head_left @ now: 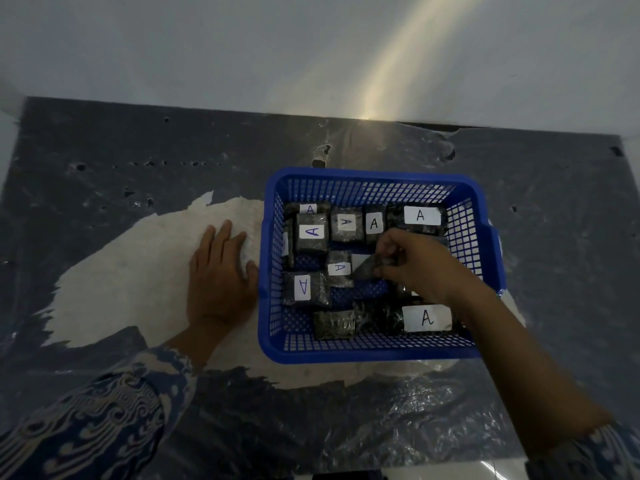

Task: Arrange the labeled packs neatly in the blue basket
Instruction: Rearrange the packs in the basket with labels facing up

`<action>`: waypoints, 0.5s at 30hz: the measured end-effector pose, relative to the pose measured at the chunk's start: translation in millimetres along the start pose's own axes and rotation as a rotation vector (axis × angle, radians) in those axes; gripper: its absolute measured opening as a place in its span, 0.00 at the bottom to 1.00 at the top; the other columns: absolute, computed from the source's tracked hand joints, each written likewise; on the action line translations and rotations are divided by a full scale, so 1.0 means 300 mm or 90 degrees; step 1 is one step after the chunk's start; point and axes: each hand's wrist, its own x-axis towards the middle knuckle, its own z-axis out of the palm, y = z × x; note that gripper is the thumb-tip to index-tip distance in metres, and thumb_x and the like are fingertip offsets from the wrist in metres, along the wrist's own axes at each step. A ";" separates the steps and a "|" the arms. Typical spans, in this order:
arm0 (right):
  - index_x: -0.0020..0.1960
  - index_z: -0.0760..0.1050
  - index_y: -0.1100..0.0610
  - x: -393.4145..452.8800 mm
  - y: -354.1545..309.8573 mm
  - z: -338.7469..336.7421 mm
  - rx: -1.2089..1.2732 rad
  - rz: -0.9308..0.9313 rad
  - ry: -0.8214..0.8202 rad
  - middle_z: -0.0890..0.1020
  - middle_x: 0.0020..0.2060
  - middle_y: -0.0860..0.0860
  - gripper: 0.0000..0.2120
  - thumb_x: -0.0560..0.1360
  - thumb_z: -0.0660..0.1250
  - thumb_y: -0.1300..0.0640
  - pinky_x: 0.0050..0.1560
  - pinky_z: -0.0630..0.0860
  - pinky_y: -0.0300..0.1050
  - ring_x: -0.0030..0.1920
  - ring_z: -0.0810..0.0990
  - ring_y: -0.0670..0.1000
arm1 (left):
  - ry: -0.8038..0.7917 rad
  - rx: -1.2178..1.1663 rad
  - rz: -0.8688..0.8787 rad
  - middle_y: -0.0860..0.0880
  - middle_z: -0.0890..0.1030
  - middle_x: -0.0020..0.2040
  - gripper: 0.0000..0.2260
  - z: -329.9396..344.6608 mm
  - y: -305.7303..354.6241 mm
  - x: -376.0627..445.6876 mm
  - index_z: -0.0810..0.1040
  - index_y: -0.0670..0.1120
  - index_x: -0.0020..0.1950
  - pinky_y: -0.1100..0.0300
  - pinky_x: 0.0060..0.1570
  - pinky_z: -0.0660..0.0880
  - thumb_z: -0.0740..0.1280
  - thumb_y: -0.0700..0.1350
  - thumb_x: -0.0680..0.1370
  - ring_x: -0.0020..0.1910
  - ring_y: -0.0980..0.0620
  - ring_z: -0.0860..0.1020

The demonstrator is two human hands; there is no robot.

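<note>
Inside the blue basket [375,178], the right hand [415,263] pinches one tilted labeled pack [367,270] above the others. Left hand [220,271] lies open, palm down, on the table [104,202] just beside the basket's left wall.

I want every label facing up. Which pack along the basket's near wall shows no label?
The dark pack at the near wall's left end: no white label shows on it, while the pack to its right shows a large white A. The other packs' labels show.

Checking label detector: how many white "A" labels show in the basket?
8 in the blue plastic mesh basket: five in the far row, two mid-left, one near right. The right hand may hide more.
</note>
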 end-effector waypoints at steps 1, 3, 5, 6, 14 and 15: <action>0.46 0.74 0.45 -0.003 -0.003 -0.009 0.027 -0.003 0.022 0.81 0.42 0.43 0.11 0.71 0.75 0.55 0.42 0.77 0.40 0.44 0.80 0.45 | 0.001 -0.001 0.001 0.43 0.62 0.79 0.25 0.000 0.000 -0.001 0.68 0.44 0.75 0.43 0.76 0.55 0.66 0.49 0.80 0.80 0.43 0.55; 0.45 0.75 0.46 -0.009 -0.011 -0.011 0.030 -0.024 0.065 0.81 0.41 0.43 0.11 0.70 0.76 0.57 0.42 0.79 0.41 0.42 0.80 0.43 | 0.004 -0.005 0.003 0.43 0.62 0.79 0.24 0.000 -0.001 -0.003 0.68 0.44 0.75 0.41 0.76 0.56 0.66 0.49 0.80 0.79 0.43 0.56; 0.44 0.75 0.47 -0.016 -0.020 0.004 -0.014 -0.060 0.097 0.80 0.41 0.43 0.11 0.70 0.75 0.59 0.42 0.80 0.43 0.41 0.79 0.43 | 0.003 0.000 0.004 0.43 0.62 0.79 0.24 0.001 0.000 -0.004 0.68 0.44 0.75 0.41 0.76 0.56 0.66 0.49 0.80 0.79 0.43 0.56; 0.45 0.75 0.48 -0.021 -0.023 0.017 -0.049 -0.081 0.105 0.79 0.42 0.42 0.11 0.70 0.74 0.59 0.42 0.79 0.45 0.42 0.78 0.44 | 0.000 0.004 0.002 0.43 0.62 0.79 0.25 0.001 0.001 -0.004 0.68 0.44 0.75 0.41 0.76 0.56 0.67 0.49 0.80 0.80 0.43 0.56; 0.48 0.71 0.50 -0.030 -0.006 0.127 -0.265 -0.115 0.069 0.73 0.48 0.48 0.13 0.70 0.74 0.52 0.36 0.75 0.46 0.45 0.77 0.52 | -0.010 0.006 0.001 0.43 0.62 0.79 0.25 -0.004 0.005 -0.001 0.67 0.44 0.75 0.42 0.76 0.56 0.67 0.49 0.79 0.80 0.43 0.55; 0.49 0.72 0.49 -0.029 -0.003 0.128 -0.251 -0.114 0.064 0.73 0.48 0.47 0.15 0.70 0.75 0.48 0.36 0.74 0.45 0.44 0.76 0.50 | -0.009 0.004 0.001 0.43 0.62 0.79 0.25 -0.005 0.006 -0.001 0.67 0.44 0.75 0.42 0.76 0.56 0.67 0.49 0.79 0.80 0.43 0.55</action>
